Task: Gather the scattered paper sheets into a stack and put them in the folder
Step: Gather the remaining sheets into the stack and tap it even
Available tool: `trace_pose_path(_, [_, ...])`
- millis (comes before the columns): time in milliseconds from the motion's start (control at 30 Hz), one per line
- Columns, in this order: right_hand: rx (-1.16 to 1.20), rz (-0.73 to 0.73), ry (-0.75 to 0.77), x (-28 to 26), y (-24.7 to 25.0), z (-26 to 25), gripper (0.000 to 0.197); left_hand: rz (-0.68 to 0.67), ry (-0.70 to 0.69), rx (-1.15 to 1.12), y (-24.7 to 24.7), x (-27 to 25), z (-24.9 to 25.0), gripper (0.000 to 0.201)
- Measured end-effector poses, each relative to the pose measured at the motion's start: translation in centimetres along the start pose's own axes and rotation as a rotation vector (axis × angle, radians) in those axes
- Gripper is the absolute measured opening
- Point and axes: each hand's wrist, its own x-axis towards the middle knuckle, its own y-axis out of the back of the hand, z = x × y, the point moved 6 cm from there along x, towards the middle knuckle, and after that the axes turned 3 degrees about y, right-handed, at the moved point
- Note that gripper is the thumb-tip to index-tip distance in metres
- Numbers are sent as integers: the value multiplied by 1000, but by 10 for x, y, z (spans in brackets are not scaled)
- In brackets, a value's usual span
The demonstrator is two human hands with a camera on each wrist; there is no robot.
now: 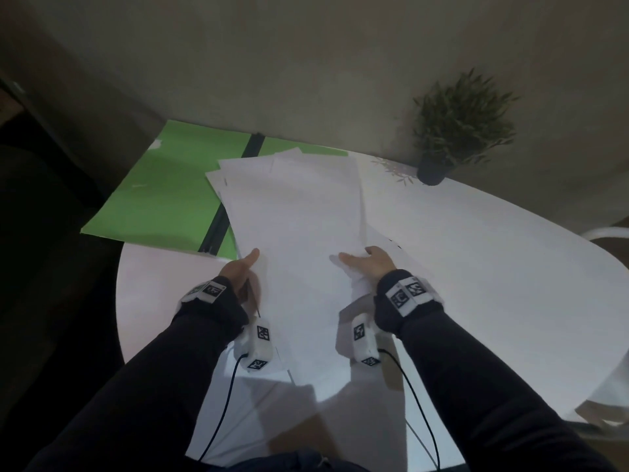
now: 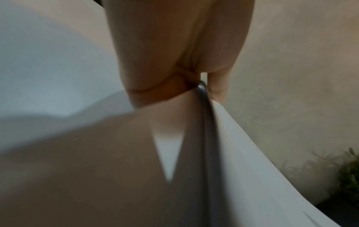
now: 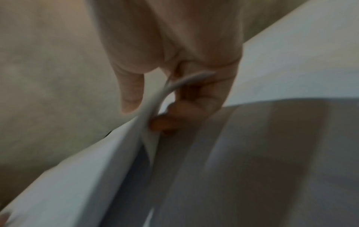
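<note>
A loose stack of white paper sheets is held above the white table, its far corners fanned out over the open green folder. My left hand pinches the stack's left edge, thumb on top. My right hand pinches the right edge, thumb on top and fingers beneath. In the left wrist view the fingers close on the sheet edges. In the right wrist view the paper bends between thumb and curled fingers.
The round white table carries a small potted plant at the back right by the wall. The folder lies open at the back left with a dark spine. A white chair back shows at the right edge.
</note>
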Motion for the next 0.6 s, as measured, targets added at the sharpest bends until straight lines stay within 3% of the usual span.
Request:
trace_pose_path(100, [34,124,7,-3,-9,-5,69,49,-39,10,14,22,-4,111])
trace_pose_path(167, [74,183,18,1,-1,-2,66,17,12,-41,3,-16,5,122])
trace_pose_path(267, [-50,134,33,9,23,5,63,-70,11,-165,-13,-60,23,98])
trace_pose_path(367, [18,80,5,10,53,21,51,-114,-9,-194,-13,-42,21,123])
trace_pose_path(400, [55,41,5,9,57,26,51,-124,-44,-185,-11,-23,18,121])
trace_pose_path(433, [73,-8,5,7,56,29,55,-163,-60,-171,-9,-4,14,116])
trace_pose_path(500, [-16,-123,14,5,44,31,61,-214,-44,-161,-22,-51,27,103])
trace_pose_path(600, [-147,-235,28,3,17,33,71,-233,-60,-210,-28,-69,30,65])
